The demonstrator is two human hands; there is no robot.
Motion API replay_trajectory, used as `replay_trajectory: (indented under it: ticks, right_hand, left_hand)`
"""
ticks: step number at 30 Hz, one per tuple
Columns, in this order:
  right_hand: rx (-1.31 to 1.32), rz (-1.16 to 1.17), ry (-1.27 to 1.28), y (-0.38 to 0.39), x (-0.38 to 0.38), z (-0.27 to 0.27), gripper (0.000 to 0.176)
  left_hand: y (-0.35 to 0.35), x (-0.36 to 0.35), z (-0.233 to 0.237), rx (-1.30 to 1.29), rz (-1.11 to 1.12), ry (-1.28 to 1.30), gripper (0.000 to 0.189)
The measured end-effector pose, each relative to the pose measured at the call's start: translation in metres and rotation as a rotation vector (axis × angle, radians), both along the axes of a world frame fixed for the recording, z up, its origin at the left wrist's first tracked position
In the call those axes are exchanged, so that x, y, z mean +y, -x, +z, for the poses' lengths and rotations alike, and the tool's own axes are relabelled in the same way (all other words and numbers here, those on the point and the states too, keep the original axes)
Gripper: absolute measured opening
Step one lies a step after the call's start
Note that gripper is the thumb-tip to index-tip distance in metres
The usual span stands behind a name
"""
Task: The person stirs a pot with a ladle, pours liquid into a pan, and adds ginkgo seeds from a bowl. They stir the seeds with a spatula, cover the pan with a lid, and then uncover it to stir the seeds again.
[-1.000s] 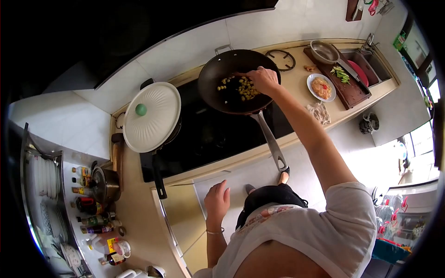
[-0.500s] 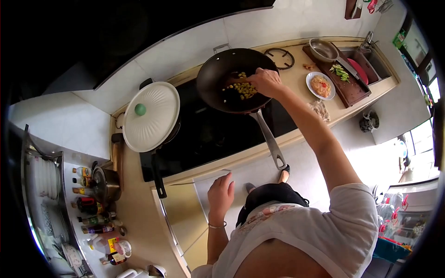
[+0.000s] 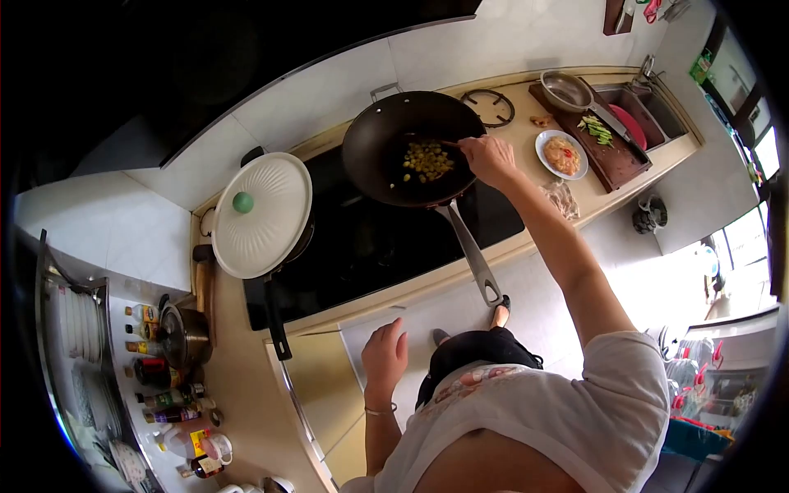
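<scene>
My right hand (image 3: pixel 491 159) is closed over the right rim of a dark wok (image 3: pixel 378 168), gripping a brown wooden spatula (image 3: pixel 449 144). Only a short stretch of the spatula shows; its blade is hard to make out. Small yellow-green chopped pieces (image 3: pixel 427 161) lie heaped in the bottom of the wok. The wok's long metal handle (image 3: pixel 474 253) points toward my body, with no hand on it. My left hand (image 3: pixel 385 355) hangs in front of the counter, fingers loosely apart and holding nothing.
Left of the wok, a pan wears a white lid (image 3: pixel 263 215). To the right stand a plate of pale sliced meat (image 3: pixel 562 156) and a cutting board (image 3: pixel 612 168) with green strips, a knife and a small pan. Several bottles (image 3: pixel 160 374) line the left shelf.
My right hand has drawn back toward the wok's right rim with the spatula. The chopped pieces have shifted into a tighter heap. My left hand is nearly where it was.
</scene>
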State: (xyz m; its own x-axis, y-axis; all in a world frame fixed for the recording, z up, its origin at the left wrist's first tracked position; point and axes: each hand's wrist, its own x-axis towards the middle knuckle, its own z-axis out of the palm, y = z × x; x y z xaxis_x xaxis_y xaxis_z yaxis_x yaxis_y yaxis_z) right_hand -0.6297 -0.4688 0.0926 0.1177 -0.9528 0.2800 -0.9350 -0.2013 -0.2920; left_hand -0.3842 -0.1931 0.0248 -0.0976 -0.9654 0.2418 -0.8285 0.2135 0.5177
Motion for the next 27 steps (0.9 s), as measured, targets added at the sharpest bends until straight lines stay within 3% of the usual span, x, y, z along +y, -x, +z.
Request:
replay_trajectory:
  ticks: [9,18,24,27]
  right_hand:
    - [0.087,0.069,0.025,-0.019,-0.013,-0.004,0.023]
    - [0.030,0.181,-0.004,0.007,0.049,0.048,0.019]
    - [0.014,0.273,-0.049,-0.008,0.062,0.028,0.018]
    - [0.076,0.186,-0.099,-0.015,0.055,0.023,0.018]
  left_hand:
    - [0.000,0.000,0.005,0.002,-0.012,-0.012,0.024]
    - [-0.003,0.001,0.000,0.019,-0.016,-0.006,0.026]
    - [0.001,-0.005,0.006,0.046,-0.027,0.018,0.026]
    - [0.000,-0.003,0.007,0.040,-0.018,0.010,0.026]
